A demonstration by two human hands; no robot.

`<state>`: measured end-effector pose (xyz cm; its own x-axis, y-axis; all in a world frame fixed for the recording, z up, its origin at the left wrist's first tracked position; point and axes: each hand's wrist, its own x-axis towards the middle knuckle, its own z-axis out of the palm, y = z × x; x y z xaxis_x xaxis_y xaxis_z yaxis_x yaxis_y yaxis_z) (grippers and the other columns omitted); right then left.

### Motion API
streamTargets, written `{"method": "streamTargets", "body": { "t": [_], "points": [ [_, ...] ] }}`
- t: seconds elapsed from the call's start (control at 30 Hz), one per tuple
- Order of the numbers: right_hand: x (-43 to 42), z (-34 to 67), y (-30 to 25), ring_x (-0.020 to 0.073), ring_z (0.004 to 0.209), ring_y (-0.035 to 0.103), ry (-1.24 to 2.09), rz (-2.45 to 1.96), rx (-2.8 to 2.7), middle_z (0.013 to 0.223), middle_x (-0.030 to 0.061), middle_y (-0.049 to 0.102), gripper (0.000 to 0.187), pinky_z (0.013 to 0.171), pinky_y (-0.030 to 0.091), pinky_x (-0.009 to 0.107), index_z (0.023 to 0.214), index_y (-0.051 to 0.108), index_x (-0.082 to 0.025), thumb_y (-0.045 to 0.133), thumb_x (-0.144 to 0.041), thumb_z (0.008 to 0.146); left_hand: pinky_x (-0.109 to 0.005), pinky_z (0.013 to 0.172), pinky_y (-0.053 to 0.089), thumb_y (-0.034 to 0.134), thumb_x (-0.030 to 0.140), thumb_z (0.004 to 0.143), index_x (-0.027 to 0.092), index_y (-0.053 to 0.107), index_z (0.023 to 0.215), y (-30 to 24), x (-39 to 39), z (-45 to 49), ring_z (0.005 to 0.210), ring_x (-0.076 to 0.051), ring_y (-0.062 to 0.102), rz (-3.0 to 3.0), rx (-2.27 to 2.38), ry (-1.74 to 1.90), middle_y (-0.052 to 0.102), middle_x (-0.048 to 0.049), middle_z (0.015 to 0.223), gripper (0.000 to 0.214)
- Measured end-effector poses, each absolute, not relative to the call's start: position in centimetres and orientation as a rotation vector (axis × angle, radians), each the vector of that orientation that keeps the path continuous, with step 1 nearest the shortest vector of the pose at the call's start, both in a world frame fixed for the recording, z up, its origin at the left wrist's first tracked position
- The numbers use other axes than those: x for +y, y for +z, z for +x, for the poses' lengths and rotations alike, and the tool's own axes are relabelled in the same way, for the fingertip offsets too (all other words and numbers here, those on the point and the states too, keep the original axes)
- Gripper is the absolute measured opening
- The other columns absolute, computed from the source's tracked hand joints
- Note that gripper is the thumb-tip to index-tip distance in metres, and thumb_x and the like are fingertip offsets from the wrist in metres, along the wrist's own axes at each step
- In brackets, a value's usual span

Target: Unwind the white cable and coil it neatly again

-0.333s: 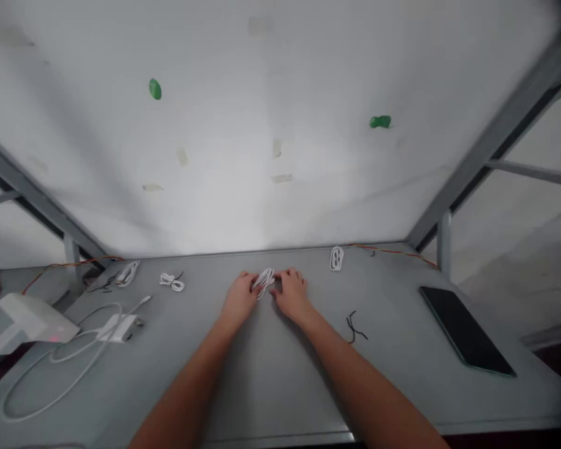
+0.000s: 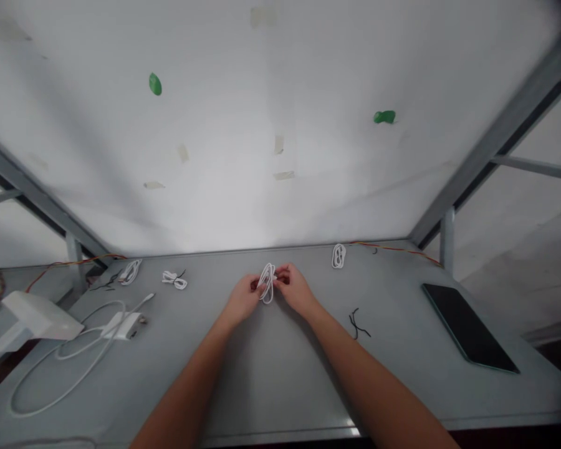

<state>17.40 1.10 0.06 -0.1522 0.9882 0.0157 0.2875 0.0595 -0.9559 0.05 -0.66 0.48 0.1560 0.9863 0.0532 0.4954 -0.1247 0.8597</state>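
Between my two hands is a coiled white cable (image 2: 267,284), its loops standing nearly upright over the middle of the grey table (image 2: 280,374). My left hand (image 2: 244,295) grips the coil from its left side, fingers closed on the loops. My right hand (image 2: 295,288) pinches the coil's right edge with thumb and fingers, near a small white end piece. Coiled white cables also lie on the table: a tied bundle (image 2: 174,280) and a looser coil (image 2: 131,272) to the left, and an oval coil (image 2: 338,256) to the right.
At the left are a white charger (image 2: 125,325) with a long looped cable and a white power block (image 2: 44,316). Thin black ties (image 2: 356,323) lie right of my hands. A dark phone-like slab (image 2: 470,327) rests farther right. A white wall (image 2: 224,206) stands behind.
The coil in my hands has turned more upright. My right hand has risen slightly, and its fingers have closed in on the coil. The whole view has shifted a little.
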Motion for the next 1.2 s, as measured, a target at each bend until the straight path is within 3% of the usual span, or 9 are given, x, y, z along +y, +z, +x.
{"method": "streamTargets", "body": {
  "t": [0.13,0.23,0.37,0.5,0.63,0.77,0.9,1.0,1.2],
  "points": [
    [0.9,17.2,0.2,0.0217,0.082,0.071,1.307,-1.13,-1.352,0.096,0.0072,0.074,0.03,0.074,0.058,0.035,0.109,0.058,-0.022,0.067,-0.033,0.083,-0.034,0.077,0.056,0.07,0.042,0.087,0.013,0.071,0.111,1.5,-1.6,0.6,0.087,-0.023,0.072,1.245,1.164,1.031,0.077,-0.0113,0.101,0.037],
    [0.6,17.3,0.5,0.0204,0.075,0.07,1.384,-0.982,-1.167,0.085,0.0029,0.071,0.037,0.071,0.057,0.034,0.1,0.064,-0.022,0.081,-0.037,0.071,-0.031,0.074,0.056,0.079,0.046,0.083,0.013,0.071,0.104,2.1,-2.2,1.1,0.086,-0.022,0.072,0.99,1.005,1.124,0.077,-0.0125,0.1,0.04],
    [0.5,17.6,0.9,0.0179,0.066,0.068,1.471,-0.942,-1.002,0.081,-0.0002,0.07,0.043,0.068,0.056,0.034,0.097,0.071,-0.021,0.089,-0.034,0.06,-0.034,0.081,0.059,0.081,0.033,0.085,0.012,0.071,0.099,2.6,-2.5,1.4,0.083,-0.021,0.074,0.777,0.949,1.146,0.077,-0.0131,0.096,0.027],
    [0.3,17.7,1.3,0.0194,0.063,0.069,1.561,-0.954,-0.938,0.075,0.0011,0.073,0.047,0.064,0.055,0.034,0.097,0.071,-0.02,0.091,-0.036,0.058,-0.035,0.083,0.061,0.072,0.018,0.091,0.012,0.069,0.094,2.5,-2.6,1.5,0.082,-0.02,0.075,0.67,1.002,1.142,0.077,-0.0127,0.094,0.008],
    [0.2,17.8,1.5,0.018,0.059,0.066,1.609,-0.971,-0.931,0.068,0.0004,0.072,0.049,0.059,0.052,0.031,0.098,0.07,-0.019,0.091,-0.037,0.057,-0.036,0.081,0.062,0.067,0.015,0.094,0.013,0.065,0.093,2.3,-2.7,1.7,0.079,-0.021,0.075,0.611,1.038,1.154,0.076,-0.0126,0.091,0.003],
    [0.4,17.8,1.2,0.0177,0.061,0.065,1.524,-1.029,-1.048,0.068,-0.0002,0.07,0.042,0.059,0.051,0.03,0.097,0.071,-0.02,0.085,-0.04,0.063,-0.038,0.082,0.063,0.069,0.015,0.092,0.012,0.065,0.095,2.1,-2.7,1.7,0.08,-0.021,0.075,0.623,1.027,1.165,0.076,-0.0124,0.092,0.005],
    [0.4,17.8,1.0,0.0178,0.07,0.064,1.208,-1.167,-1.327,0.085,0.0044,0.074,0.029,0.063,0.052,0.03,0.1,0.076,-0.021,0.071,-0.04,0.078,-0.036,0.083,0.063,0.071,0.01,0.089,0.013,0.064,0.094,2.2,-2.6,1.6,0.078,-0.019,0.074,0.614,1.051,1.193,0.075,-0.0102,0.09,0.01],
    [0.0,17.8,1.2,0.0181,0.073,0.064,0.975,-1.221,-1.443,0.091,0.0069,0.075,0.022,0.069,0.053,0.032,0.094,0.075,-0.019,0.067,-0.036,0.082,-0.036,0.085,0.063,0.071,0.008,0.088,0.013,0.063,0.093,2.4,-2.5,1.5,0.077,-0.019,0.074,0.586,1.061,1.215,0.075,-0.0097,0.09,0.009],
    [-1.2,17.6,2.1,0.0196,0.071,0.07,1.092,-1.21,-1.645,0.08,0.0067,0.078,0.014,0.07,0.052,0.031,0.084,0.075,-0.018,0.065,-0.027,0.084,-0.035,0.08,0.062,0.066,0.014,0.092,0.013,0.062,0.09,1.9,-2.3,1.2,0.078,-0.021,0.075,0.56,0.99,1.238,0.076,-0.0124,0.09,0.005]
  ]
}}
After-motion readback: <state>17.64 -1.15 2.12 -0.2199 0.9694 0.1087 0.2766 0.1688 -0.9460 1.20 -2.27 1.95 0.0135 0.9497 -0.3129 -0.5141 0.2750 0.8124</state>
